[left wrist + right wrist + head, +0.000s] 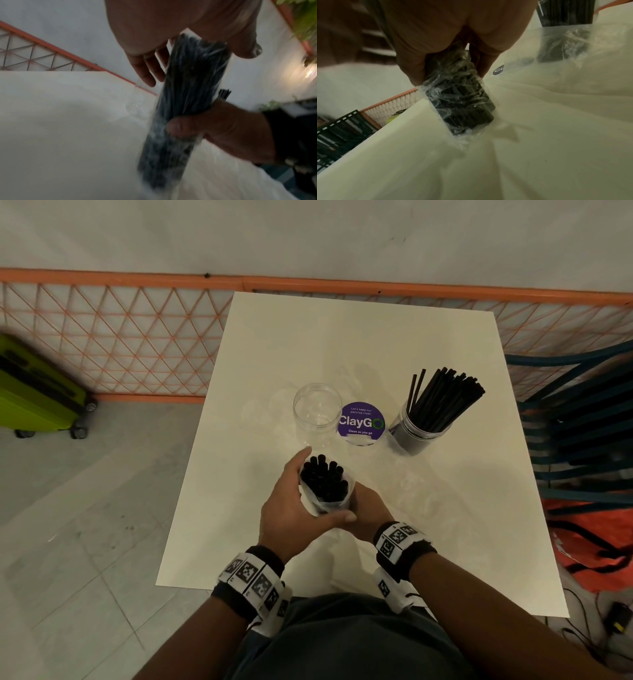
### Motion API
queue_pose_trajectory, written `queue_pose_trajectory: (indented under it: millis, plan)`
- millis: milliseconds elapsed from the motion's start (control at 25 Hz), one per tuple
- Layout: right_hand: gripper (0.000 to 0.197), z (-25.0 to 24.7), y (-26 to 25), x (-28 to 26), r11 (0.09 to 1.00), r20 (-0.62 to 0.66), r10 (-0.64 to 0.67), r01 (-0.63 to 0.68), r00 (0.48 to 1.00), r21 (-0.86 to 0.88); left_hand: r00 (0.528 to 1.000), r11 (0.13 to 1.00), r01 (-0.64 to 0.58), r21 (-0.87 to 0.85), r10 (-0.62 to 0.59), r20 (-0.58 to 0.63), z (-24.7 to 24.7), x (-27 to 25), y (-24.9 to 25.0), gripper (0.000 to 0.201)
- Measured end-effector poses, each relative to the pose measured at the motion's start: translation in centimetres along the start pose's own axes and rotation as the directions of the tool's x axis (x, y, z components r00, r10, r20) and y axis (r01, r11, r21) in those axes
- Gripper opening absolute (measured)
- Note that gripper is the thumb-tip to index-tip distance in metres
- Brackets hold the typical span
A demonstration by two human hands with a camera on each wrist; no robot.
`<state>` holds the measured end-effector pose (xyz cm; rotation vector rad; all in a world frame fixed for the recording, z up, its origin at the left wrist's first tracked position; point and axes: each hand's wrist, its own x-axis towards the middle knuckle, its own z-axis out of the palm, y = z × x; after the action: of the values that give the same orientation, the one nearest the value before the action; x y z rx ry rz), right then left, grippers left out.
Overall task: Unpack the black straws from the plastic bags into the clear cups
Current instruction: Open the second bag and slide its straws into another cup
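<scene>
The right hand (364, 508) is wrapped round the lower part of a plastic bag (322, 501) of black straws (323, 477), holding it upright over the white table (342, 344), probably so the open top faces up and the bundle can be drawn out. The left hand (291, 508) cups the bag's upper end, thumb across the front and fingers loosely curved round its far side, seemingly to peel the film down. The empty clear cup (318, 409) waits near, at 12 o'clock from the bag, nothing between them. At 1 o'clock lies a purple sticker (361, 422); at 2 o'clock, well apart, 1 filled cup (419, 429) already holds straws. A green suitcase (37, 392) stands off the table at 9 o'clock.
</scene>
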<state>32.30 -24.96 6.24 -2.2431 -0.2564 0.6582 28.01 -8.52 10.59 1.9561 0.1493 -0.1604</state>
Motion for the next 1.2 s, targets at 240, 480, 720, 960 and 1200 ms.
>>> queue_pose_trajectory:
  millis: [240, 480, 720, 960, 1200]
  plan:
    - [0.040, -0.1, 0.0, 0.6, 0.986, 0.041, 0.050, -0.043, 0.998, -0.161, 0.997, 0.994, -0.039, 0.104, 0.032, 0.064, -0.3, 1.1, 1.5, 0.122]
    - [0.033, 0.1, 1.0, 0.3, 0.975, 0.050, 0.089, -0.076, 0.995, -0.208, 0.993, 0.982, 0.020, -0.188, 0.002, 0.117, 1.2, 1.5, -2.3, 0.134]
    - [0.045, 0.0, 0.4, 0.2, 0.975, 0.050, 0.086, -0.073, 0.995, -0.212, 0.997, 0.982, 0.075, -0.176, -0.070, 0.032, 3.3, 2.0, -2.9, 0.081]
    - [0.063, 0.7, -1.6, 0.7, 0.990, 0.120, -0.001, 0.018, 0.993, -0.142, 0.974, 0.883, 0.109, -0.456, -0.186, -0.127, 2.2, 3.4, -1.9, 0.092]
    - [0.060, -2.4, -0.4, -2.7, 0.855, -0.176, -0.410, 0.310, 0.895, -0.415, 0.933, 0.636, 0.261, -0.726, -0.359, 0.020, -1.0, 5.4, -0.9, 0.085]
